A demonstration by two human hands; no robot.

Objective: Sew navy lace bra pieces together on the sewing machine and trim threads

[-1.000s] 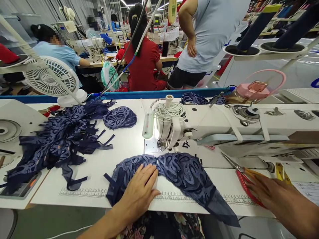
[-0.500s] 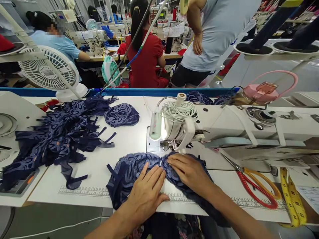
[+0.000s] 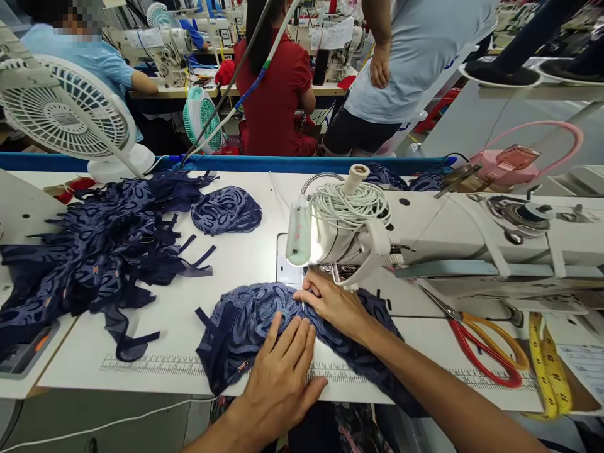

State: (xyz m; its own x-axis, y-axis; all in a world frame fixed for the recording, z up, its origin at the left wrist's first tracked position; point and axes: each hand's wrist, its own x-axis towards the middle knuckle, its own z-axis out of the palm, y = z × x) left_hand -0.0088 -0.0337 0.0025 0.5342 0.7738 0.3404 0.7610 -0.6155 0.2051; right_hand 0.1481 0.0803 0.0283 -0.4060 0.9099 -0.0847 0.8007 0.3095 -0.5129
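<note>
A navy lace bra (image 3: 255, 308) lies across the table in front of the sewing machine (image 3: 349, 233), its two cups spread left and right. My left hand (image 3: 283, 365) rests flat on the near side of the left cup, fingers stretched out. At the join between the cups, just in front of the needle area, my right hand (image 3: 333, 302) is closed, thumb and fingers pinching the lace at its upper edge. A small white bit shows by the right thumb. The presser foot is partly hidden behind this hand.
A heap of navy lace pieces (image 3: 108, 245) lies at left, with a single lace cup (image 3: 226, 211) beside it. Scissors (image 3: 486, 343) and a yellow tape measure (image 3: 550, 368) lie at right. A white fan (image 3: 66, 113) stands behind. Several people sit or stand beyond the table.
My right hand has moved up and slightly left toward the needle area, and its flat fingers have closed into a pinch. My left hand stays flat on the bra. The view has shifted a little.
</note>
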